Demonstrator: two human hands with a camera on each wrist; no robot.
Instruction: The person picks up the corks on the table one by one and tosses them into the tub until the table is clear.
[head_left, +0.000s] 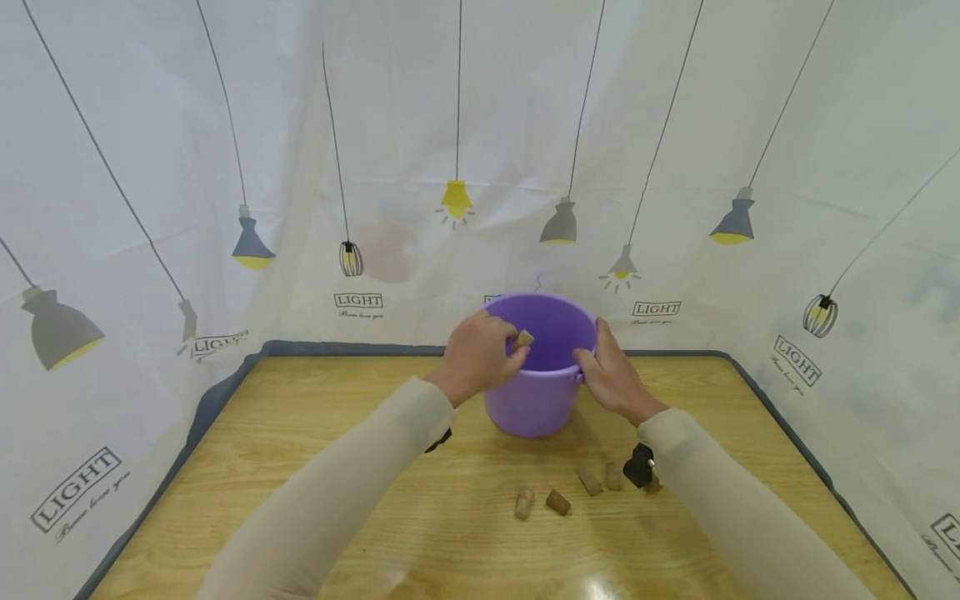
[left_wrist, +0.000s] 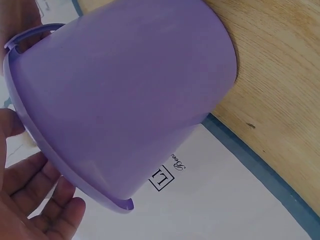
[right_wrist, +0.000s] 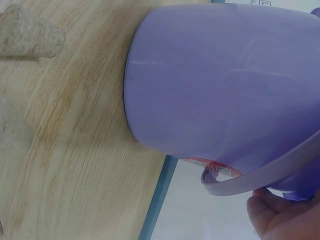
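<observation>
A purple bucket (head_left: 531,404) stands upright on the wooden table, its mouth facing up. Over the left part of its mouth, my left hand (head_left: 480,352) pinches a light-brown cork (head_left: 524,338) between thumb and fingers. My right hand (head_left: 613,375) grips the bucket's right rim, thumb on the near side by the handle joint. In the right wrist view the bucket's purple handle (right_wrist: 270,180) hangs along its side, near the fingertips. The bottom inside the bucket is hidden in the head view.
Several corks lie on the table in front of the bucket, among them a pale cork (head_left: 524,503) and a darker cork (head_left: 558,502); one is partly behind the right wrist's black camera (head_left: 639,467). A white cloth (head_left: 420,125) printed with lamps surrounds the wooden table (head_left: 360,517).
</observation>
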